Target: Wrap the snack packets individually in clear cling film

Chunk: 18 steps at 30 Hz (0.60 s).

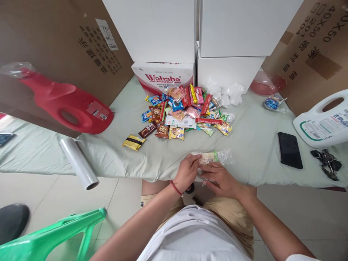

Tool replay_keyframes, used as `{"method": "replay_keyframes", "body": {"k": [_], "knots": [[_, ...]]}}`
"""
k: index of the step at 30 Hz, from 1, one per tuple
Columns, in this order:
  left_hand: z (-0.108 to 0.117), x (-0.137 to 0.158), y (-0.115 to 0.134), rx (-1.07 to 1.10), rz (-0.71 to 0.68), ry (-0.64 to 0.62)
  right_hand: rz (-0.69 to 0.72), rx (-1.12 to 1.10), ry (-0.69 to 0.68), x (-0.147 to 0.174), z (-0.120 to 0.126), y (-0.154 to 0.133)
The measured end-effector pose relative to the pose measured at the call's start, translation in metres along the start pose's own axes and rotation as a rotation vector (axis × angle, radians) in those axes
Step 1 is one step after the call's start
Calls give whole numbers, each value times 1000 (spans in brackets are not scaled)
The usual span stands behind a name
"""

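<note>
At five o'clock from the snack pile [187, 121], the left hand [188, 170] pinches a clear-wrapped snack [208, 157]; the right hand [224, 181] hides its near edge, grip unclear.

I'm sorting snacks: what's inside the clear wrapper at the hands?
A pale piece shows through the clear wrapper, beside a green strip. The left hand and right hand cover part of the wrapper; what lies underneath is hidden.

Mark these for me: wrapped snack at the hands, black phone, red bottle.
wrapped snack [208, 158]: head view, on the pale snack showing through the clear wrapper
black phone [290, 150]: head view, middle of its upward face
red bottle [57, 95]: head view, on the body just above the handle opening
</note>
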<state>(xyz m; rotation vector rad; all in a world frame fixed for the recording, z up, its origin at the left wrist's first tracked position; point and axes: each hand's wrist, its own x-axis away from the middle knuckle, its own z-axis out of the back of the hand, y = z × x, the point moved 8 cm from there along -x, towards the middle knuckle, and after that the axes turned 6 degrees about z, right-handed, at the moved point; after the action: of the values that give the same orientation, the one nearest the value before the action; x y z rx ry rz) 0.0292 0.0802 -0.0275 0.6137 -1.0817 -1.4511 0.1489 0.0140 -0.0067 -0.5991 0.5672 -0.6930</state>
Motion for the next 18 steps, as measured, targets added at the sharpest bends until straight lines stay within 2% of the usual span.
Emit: {"method": "replay_keyframes", "body": {"k": [2,3,5,7,8,9,11,14,16,18], "knots": [[-3,5,5,-197,-128,26,-84,-183,113,8,20,9],[-6,7,5,-258,-156,28,-179,-224,227,13,36,20],[-11,8,4,-367,-182,36,-410,-150,510,27,72,49],[-14,7,3,-448,-183,48,-582,8,675,33,99,72],[-15,7,3,-482,-181,55,-648,51,657,30,104,84],[-16,7,3,-513,-180,61,-703,59,576,24,103,95],[-18,8,3,-563,-188,71,-777,28,348,12,91,111],[-20,12,3,-619,-193,83,-760,-10,62,11,75,112],[-20,13,2,-644,-170,89,-725,-100,-20,23,72,106],[-21,13,2,-664,-135,79,-717,-220,-5,39,76,103]]}}
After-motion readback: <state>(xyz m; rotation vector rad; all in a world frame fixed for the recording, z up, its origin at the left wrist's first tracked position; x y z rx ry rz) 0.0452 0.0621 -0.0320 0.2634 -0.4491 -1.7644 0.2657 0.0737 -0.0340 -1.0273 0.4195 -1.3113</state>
